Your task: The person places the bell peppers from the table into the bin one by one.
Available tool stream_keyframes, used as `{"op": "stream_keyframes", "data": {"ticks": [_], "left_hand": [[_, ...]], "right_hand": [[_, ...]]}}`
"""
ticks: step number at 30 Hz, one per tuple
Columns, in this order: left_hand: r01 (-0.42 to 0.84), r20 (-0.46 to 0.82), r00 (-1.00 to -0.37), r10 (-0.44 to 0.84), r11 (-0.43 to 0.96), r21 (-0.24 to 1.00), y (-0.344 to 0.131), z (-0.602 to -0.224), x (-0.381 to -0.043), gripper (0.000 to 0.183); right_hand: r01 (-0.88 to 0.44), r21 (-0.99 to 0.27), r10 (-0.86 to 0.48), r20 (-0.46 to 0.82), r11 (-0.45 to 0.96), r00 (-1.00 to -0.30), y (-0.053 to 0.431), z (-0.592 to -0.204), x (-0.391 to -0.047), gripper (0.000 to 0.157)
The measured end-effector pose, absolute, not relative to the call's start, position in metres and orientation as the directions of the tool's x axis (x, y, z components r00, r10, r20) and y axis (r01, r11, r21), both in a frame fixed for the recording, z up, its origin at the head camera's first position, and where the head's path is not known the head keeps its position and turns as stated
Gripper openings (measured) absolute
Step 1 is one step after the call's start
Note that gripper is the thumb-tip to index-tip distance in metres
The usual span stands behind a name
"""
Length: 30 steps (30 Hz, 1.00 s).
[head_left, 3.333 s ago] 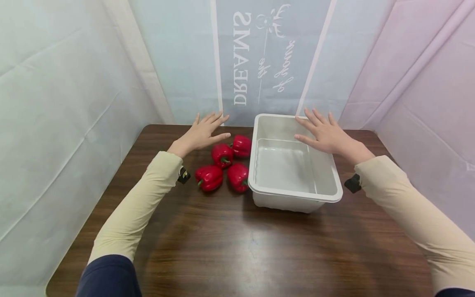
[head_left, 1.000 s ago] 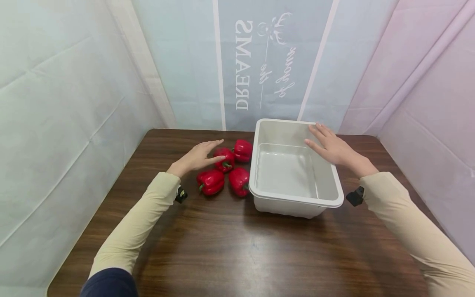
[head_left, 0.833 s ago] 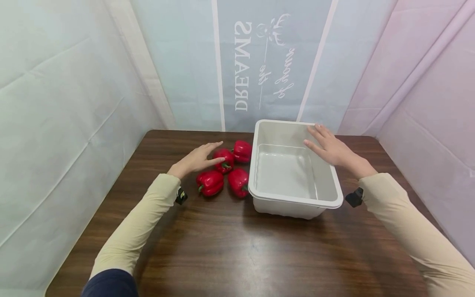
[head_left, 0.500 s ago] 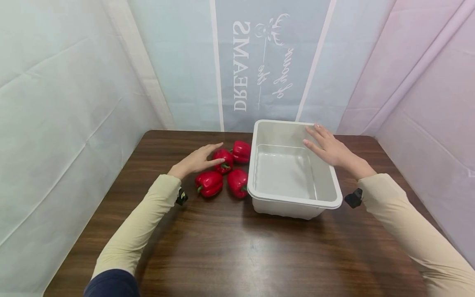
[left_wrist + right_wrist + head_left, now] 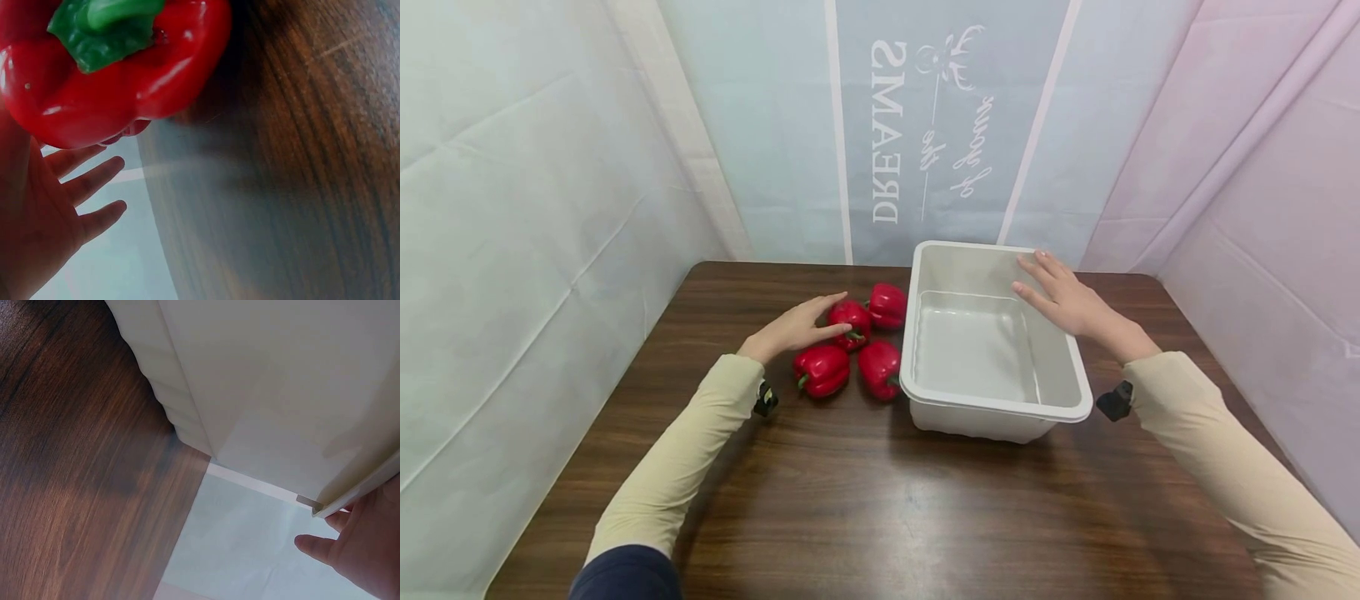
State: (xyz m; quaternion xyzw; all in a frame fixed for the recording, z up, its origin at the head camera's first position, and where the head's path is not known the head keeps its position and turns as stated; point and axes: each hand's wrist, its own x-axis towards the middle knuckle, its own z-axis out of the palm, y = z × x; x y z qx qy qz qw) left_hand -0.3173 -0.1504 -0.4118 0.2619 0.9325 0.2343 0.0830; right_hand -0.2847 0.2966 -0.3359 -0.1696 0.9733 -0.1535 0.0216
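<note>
My left hand (image 5: 793, 327) reaches over the table from the left, fingers extended. Its thumb and fingertips are right at a red bell pepper (image 5: 859, 320) with a green stem. Seen from the left wrist, its fingers (image 5: 94, 181) are spread behind a nearer bell pepper (image 5: 175, 75), which fills the top left. More red bell peppers lie close by: one in front (image 5: 822, 372), one beside the bin (image 5: 878, 369), one at the back (image 5: 887, 306). My right hand (image 5: 1071, 304) lies over the right back corner of a pale plastic bin (image 5: 992, 403), fingers loosely straight, near the rim.
The bin stands upright on the dark wood table (image 5: 820, 508), its interior bare. Pale cloth hangs behind the table (image 5: 782, 167) and along its left side (image 5: 512, 208) and right side (image 5: 1285, 208). A small black device (image 5: 1115, 401) sits at the right wrist.
Since the oldest frame both hands have come down: the left to the bell peppers, the right onto the bin's back corner. Over the last second they have hardly moved.
</note>
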Motion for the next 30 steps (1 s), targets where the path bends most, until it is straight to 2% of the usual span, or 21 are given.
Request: {"op": "stream_keyframes", "data": {"ticks": [22,30], "left_hand": [[0.451,-0.024,-0.844,0.536,0.734,0.508,-0.1522,-0.4170,-0.3194,0.071],[0.443,-0.003,-0.843,0.537,0.699,0.562,-0.1523,-0.4188,-0.3214,0.071]], "right_hand": [[-0.337,-0.340,-0.341,0.050,0.878,-0.939,0.2985,-0.3401,-0.2875,0.066],[-0.333,-0.342,-0.340,0.039,0.879,-0.939,0.2988,-0.3399,-0.2872,0.066]]}}
